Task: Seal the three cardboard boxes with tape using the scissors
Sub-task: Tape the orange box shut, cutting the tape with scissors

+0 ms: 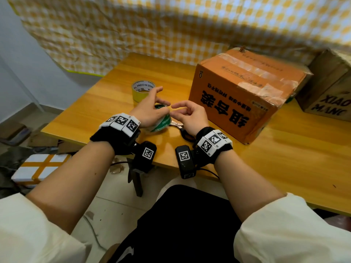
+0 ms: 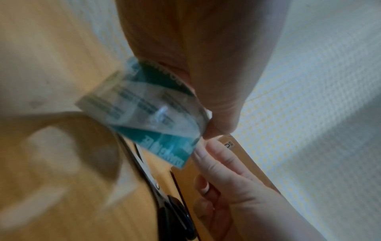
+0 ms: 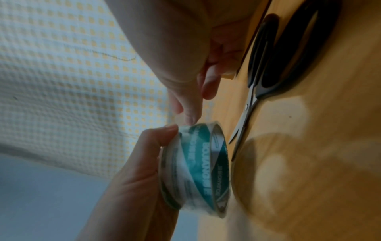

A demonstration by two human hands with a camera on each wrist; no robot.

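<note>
My left hand (image 1: pixel 152 109) grips a clear tape roll (image 1: pixel 161 120) with a green printed core, held just above the wooden table (image 1: pixel 114 103). My right hand (image 1: pixel 183 111) hovers beside it with curled fingers, and its fingertips (image 3: pixel 188 117) touch the roll's (image 3: pixel 195 171) rim by my left thumb. Whether they pinch a loose tape end is too blurred to tell. Black-handled scissors (image 1: pixel 183 131) lie flat on the table under my right hand, also seen as scissors (image 2: pixel 164 195). An orange cardboard box (image 1: pixel 243 95) with old tape across its top stands to the right.
A yellow tape roll (image 1: pixel 142 90) stands behind my left hand. A brown box (image 1: pixel 328 88) with dark lettering sits at the far right. A checked cloth (image 1: pixel 171 31) hangs behind the table. On the floor at left lies a white box (image 1: pixel 38 168) crossed with yellow tape.
</note>
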